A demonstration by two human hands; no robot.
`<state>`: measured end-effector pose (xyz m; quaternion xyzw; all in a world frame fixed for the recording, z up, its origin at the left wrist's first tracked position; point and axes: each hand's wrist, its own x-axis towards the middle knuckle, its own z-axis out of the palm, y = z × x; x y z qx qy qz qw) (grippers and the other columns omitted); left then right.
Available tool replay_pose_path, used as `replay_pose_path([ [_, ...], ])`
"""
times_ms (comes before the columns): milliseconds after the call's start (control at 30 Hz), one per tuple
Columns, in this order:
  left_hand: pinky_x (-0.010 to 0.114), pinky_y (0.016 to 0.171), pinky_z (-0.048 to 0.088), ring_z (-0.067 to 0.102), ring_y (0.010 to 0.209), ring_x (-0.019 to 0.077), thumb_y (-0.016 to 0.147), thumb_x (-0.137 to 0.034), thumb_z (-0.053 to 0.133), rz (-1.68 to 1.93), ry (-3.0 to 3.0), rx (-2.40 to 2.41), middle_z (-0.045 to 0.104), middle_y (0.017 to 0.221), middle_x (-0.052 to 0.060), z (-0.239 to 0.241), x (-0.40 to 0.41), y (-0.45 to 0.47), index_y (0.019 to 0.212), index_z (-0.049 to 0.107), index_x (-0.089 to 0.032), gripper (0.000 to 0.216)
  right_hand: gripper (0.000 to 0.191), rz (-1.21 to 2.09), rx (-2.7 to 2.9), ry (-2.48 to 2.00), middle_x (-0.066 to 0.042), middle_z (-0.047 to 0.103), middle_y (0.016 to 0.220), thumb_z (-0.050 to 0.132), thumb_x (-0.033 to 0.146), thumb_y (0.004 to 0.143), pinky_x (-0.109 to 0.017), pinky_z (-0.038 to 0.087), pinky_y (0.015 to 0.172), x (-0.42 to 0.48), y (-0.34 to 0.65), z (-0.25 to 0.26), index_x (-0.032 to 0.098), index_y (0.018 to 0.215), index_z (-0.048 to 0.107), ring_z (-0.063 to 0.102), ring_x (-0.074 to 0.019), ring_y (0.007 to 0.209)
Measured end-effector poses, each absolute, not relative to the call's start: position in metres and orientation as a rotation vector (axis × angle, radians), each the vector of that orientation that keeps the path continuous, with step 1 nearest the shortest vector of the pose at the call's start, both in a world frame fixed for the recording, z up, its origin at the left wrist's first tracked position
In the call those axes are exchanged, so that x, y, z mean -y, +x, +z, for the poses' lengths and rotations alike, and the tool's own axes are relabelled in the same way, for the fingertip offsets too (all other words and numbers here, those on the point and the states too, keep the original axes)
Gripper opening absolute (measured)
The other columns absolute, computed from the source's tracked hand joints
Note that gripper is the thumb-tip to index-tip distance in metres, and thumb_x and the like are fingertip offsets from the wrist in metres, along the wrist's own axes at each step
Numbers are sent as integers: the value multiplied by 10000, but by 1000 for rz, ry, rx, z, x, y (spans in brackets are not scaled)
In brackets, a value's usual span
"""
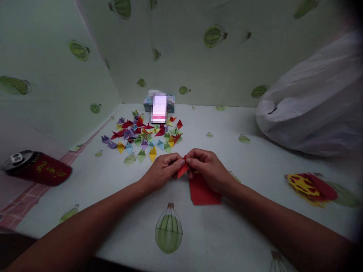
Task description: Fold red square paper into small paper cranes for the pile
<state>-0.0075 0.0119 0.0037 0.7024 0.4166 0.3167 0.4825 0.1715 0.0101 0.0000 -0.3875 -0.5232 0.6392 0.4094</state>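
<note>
Between my two hands is a small piece of folded red paper [182,170], raised a little over the table. My left hand [166,169] pinches its left side between thumb and finger. From the other side, my right hand [208,166] pinches it near the top, fingers curled. Beneath my right hand lies a red paper square [204,192], partly covered by that hand. Beyond my left hand spreads a heap of folded paper pieces [141,142] in red, purple, yellow, green and blue.
A lit phone [159,107], blurred out, leans against a tissue box [146,103] at the back. At left a dark red can [42,168] stands by the wall. A big white plastic bag [309,102] fills the right. Nearer lies a red and yellow item [309,186].
</note>
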Motion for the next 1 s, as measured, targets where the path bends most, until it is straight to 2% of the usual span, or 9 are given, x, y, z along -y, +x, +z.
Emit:
replay_pose_path([
  [300, 232, 597, 386, 478, 582, 111, 940, -403, 515, 809, 1634, -955, 572, 627, -21, 6, -10, -7, 730, 587, -179, 315, 217, 1651, 1269, -854, 27, 599, 617, 666, 357, 850, -258, 416, 566, -10, 172, -1, 170, 765, 595, 535, -92, 511],
  [1000, 236, 617, 386, 486, 622, 115, 947, -413, 500, 753, 1660, -950, 577, 661, -11, 4, -12, -7, 746, 575, -163, 329, 195, 1618, 1322, -919, 39, 593, 536, 655, 316, 851, -238, 378, 541, -9, 172, 0, 169, 751, 575, 511, -87, 478],
])
